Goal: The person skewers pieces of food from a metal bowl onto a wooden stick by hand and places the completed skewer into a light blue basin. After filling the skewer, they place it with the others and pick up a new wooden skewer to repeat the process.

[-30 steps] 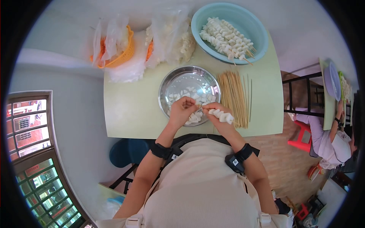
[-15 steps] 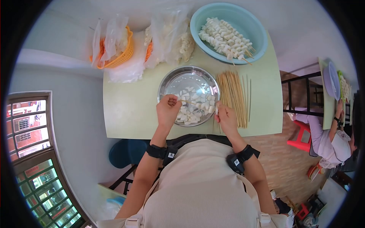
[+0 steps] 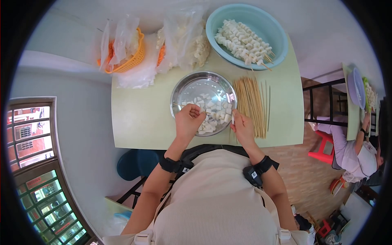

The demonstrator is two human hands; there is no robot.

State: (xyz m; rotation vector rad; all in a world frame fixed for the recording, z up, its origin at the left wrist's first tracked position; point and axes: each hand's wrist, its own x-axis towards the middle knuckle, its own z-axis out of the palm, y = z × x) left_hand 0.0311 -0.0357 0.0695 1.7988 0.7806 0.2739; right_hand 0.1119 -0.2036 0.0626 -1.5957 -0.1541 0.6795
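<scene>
A bamboo skewer (image 3: pixel 207 113) runs between my hands above a round steel bowl (image 3: pixel 182 79). My left hand (image 3: pixel 189 123) is closed in a pinch around the skewer, its thin end jutting out on the left. White pieces (image 3: pixel 227 111) sit by the skewer's right end, where my right hand (image 3: pixel 244 126) is closed with finger and thumb at the bowl's right rim. What exactly lies under the right fingertips is partly hidden. Loose white chunks (image 3: pixel 207 127) lie in the bowl, below and around the left hand.
Bare skewers (image 3: pixel 250 106) lie in a bundle right of the bowl. A blue basin (image 3: pixel 281 38) of filled skewers (image 3: pixel 243 41) stands at the back right. Plastic bags (image 3: pixel 179 41) and a yellow basket (image 3: pixel 136 57) are at the back left. Another person (image 3: pixel 359 153) sits far right.
My left hand has slid right along the skewer, closer to my right hand, leaving the skewer's left end showing. My right hand stays in nearly the same place.
</scene>
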